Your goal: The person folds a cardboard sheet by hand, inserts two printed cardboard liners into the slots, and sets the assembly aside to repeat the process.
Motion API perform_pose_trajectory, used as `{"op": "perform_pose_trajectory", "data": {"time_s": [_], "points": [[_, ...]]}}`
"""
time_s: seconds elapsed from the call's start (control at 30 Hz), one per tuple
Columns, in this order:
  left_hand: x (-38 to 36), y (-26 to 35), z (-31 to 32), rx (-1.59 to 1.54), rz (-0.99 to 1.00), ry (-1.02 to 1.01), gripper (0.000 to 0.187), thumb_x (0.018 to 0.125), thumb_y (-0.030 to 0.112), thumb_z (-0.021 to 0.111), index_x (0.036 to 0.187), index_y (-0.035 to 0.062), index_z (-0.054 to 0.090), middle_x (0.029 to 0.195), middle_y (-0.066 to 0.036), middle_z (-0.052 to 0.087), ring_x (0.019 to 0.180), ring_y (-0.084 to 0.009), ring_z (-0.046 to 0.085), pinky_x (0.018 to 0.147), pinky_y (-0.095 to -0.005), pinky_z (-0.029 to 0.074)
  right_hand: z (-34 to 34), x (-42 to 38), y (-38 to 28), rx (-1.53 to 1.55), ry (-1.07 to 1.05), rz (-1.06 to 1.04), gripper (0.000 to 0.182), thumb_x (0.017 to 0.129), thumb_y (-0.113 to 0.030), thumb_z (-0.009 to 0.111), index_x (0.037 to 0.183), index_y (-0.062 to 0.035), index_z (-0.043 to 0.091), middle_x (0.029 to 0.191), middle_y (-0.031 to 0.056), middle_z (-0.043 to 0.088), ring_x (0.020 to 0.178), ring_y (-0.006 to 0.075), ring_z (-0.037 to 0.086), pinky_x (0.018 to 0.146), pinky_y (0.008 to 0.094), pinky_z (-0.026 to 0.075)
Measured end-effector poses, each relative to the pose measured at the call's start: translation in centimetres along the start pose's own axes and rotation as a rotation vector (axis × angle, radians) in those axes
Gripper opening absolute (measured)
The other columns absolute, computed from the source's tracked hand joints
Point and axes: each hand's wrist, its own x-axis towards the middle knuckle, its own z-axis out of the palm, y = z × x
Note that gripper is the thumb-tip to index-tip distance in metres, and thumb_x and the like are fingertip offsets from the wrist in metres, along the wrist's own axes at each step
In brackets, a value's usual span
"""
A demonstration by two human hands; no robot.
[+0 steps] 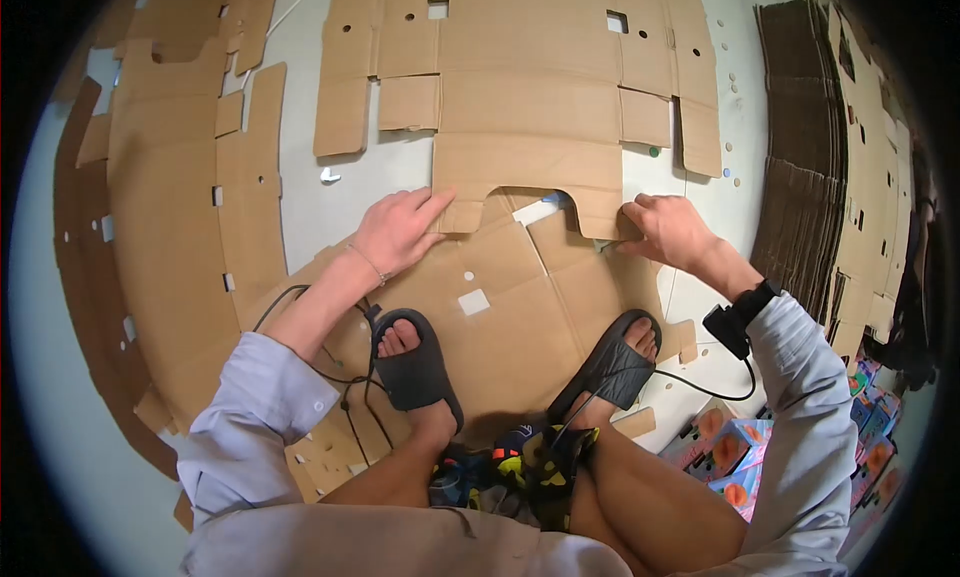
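A flat die-cut cardboard sheet [530, 107] with slots, small holes and side flaps lies in front of me. Its near flap has a wide curved notch cut into the edge. My left hand [400, 232] is closed on the flap's left corner, fingers on top and thumb at the near edge. At the right corner, my right hand [672, 232] pinches the same flap, its fingertips partly curled out of sight. Beneath the flap, another cardboard sheet [510, 317] with a square hole lies between my feet.
More flat cardboard [165, 177] lies at the left. A tall stack of folded cardboard [805, 147] stands at the right. Black sandals [415, 362] are on my feet, with dark cables [700, 382] nearby. Colourful printed boxes [735, 467] sit at lower right. Small scraps [330, 176] dot the floor.
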Motion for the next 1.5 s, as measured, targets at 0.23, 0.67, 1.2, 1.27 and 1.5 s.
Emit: {"op": "perform_pose_trajectory", "data": {"time_s": [0.23,0.67,1.2,1.27,1.5], "points": [[1.4,0.2,-4.5,0.098,0.097,-0.114,0.05,0.078,0.028,0.069,0.123,0.0121,0.055,0.095,-0.01,0.06,0.085,-0.0279,0.059,0.075,-0.0377,0.049,-4.2,-1.5,0.4,-0.013,-0.002,-0.058,0.039,0.081,-0.037,0.065,0.098,-0.0021,0.059,0.083,0.0132,0.06,0.081,0.0331,0.061,0.07,0.0413,0.049],[10.4,1.5,-12.2,-0.976,-0.384,0.21,0.027,0.085,0.025,0.067,0.083,-0.002,0.067,0.055,-0.002,0.056,0.043,-0.0061,0.047,0.041,-0.0215,0.037,-12.0,-2.3,4.5,0.773,0.618,0.411,0.038,0.092,-0.028,0.054,0.077,0.0054,0.063,0.065,0.0057,0.059,0.061,0.0082,0.054,0.055,0.0254,0.046],[12.0,-6.9,-5.2,0.193,-0.198,0.697,0.047,0.075,0.044,0.071,0.105,0.0104,0.06,0.076,-0.009,0.066,0.065,-0.0324,0.064,0.057,-0.0394,0.051,-9.6,11.9,7.7,0.444,0.631,0.632,0.055,0.081,-0.05,0.059,0.098,0.0022,0.059,0.086,0.0254,0.064,0.083,0.0412,0.063,0.073,0.0451,0.049],[10.4,-5.2,-5.6,0.114,-0.224,0.646,0.045,0.073,0.037,0.074,0.105,0.0089,0.062,0.063,-0.007,0.054,0.058,-0.0261,0.057,0.058,-0.0371,0.049,-10.3,12.7,7.0,0.434,0.724,0.646,0.057,0.083,-0.05,0.056,0.105,0.0023,0.058,0.089,0.0263,0.064,0.084,0.0429,0.061,0.075,0.0471,0.048],[11.7,-6.1,-4.5,0.057,-0.388,0.621,0.061,0.068,0.05,0.074,0.112,0.01,0.059,0.087,-0.011,0.061,0.085,-0.03,0.06,0.074,-0.0395,0.049,-10.5,11.1,7.2,0.633,0.989,0.573,0.056,0.084,-0.046,0.057,0.109,0.004,0.059,0.094,0.0268,0.064,0.09,0.0393,0.063,0.079,0.0442,0.048]]}}
